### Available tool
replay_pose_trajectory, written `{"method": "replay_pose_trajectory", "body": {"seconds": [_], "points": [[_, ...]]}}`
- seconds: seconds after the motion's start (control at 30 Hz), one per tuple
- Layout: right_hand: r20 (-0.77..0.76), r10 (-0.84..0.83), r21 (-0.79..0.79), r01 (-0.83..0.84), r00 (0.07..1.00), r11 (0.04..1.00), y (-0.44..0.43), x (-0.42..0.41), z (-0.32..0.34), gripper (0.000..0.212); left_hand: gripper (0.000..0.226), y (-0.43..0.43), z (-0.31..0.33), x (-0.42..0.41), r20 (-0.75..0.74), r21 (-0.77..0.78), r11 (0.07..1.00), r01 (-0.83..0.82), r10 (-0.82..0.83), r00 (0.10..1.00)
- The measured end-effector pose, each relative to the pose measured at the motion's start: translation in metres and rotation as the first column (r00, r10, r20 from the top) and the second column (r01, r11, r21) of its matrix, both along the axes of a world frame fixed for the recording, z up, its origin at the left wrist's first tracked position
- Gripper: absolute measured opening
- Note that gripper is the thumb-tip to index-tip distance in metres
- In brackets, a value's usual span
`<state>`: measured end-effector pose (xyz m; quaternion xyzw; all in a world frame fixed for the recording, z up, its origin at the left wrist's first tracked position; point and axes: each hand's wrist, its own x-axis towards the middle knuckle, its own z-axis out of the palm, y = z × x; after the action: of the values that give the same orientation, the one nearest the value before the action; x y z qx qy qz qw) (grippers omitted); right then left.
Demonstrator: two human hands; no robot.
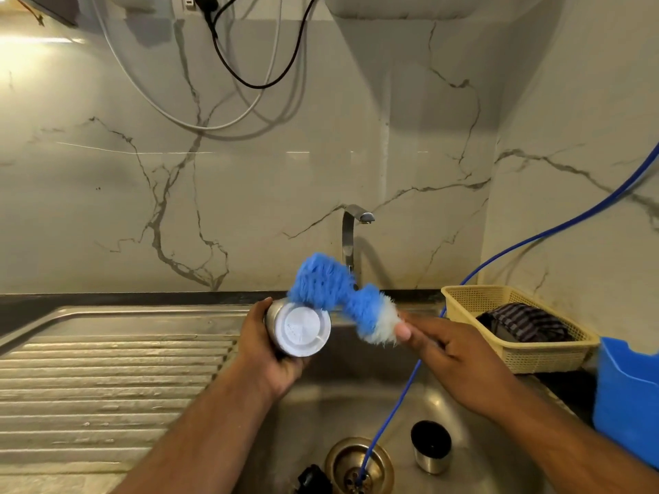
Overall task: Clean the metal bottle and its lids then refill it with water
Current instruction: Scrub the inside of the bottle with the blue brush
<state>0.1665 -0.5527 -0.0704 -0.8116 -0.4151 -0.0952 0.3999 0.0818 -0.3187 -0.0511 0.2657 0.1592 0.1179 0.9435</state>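
Observation:
My left hand [265,345] grips the metal bottle [297,328] above the sink, its round base turned toward me. My right hand [451,354] holds a bottle brush with blue and white bristles [342,297]; its handle is hidden in my fingers. The bristles lie against the bottle's upper right side. A steel cup-shaped lid [430,445] with a dark inside stands in the sink basin at the lower right. A small black lid [313,479] lies by the drain at the frame's bottom edge.
The steel sink [481,422] has a ribbed drainboard [107,379] on the left and a drain [358,465] with a thin blue hose [403,393] running into it. A tap [351,237] rises behind. A yellow basket [517,329] with a striped cloth and a blue container [627,397] sit right.

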Motion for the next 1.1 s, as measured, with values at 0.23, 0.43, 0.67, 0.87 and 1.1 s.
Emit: {"method": "replay_pose_trajectory", "body": {"seconds": [0.23,0.43,0.67,0.87,1.1], "points": [[0.027,0.049,-0.067,-0.048,0.998,0.997,0.0015,-0.0001,-0.0004,0.038,0.045,0.0013,0.0028,-0.0017,-0.003,0.038,0.999,-0.015,0.015,1.0],[-0.015,0.042,-0.037,-0.042,0.999,0.998,0.0052,-0.0024,-0.0034,0.039,0.041,0.003,0.0033,-0.0022,-0.023,0.013,1.0,-0.01,0.011,1.0],[0.016,0.024,-0.024,-0.024,1.0,0.999,0.0022,-0.0043,0.0018,0.036,0.04,0.0063,0.0028,-0.0031,0.017,-0.063,0.998,0.005,-0.004,1.0],[0.084,-0.012,-0.01,0.013,0.996,1.0,0.0022,-0.0084,0.0064,0.021,0.039,0.0068,0.0026,-0.0032,0.024,-0.064,0.998,0.001,0.0,1.0],[0.108,0.007,0.007,-0.008,0.994,1.0,0.0035,-0.0059,0.0019,0.055,0.04,0.0054,0.0015,-0.0027,-0.003,-0.013,1.0,0.025,-0.026,1.0]]}}
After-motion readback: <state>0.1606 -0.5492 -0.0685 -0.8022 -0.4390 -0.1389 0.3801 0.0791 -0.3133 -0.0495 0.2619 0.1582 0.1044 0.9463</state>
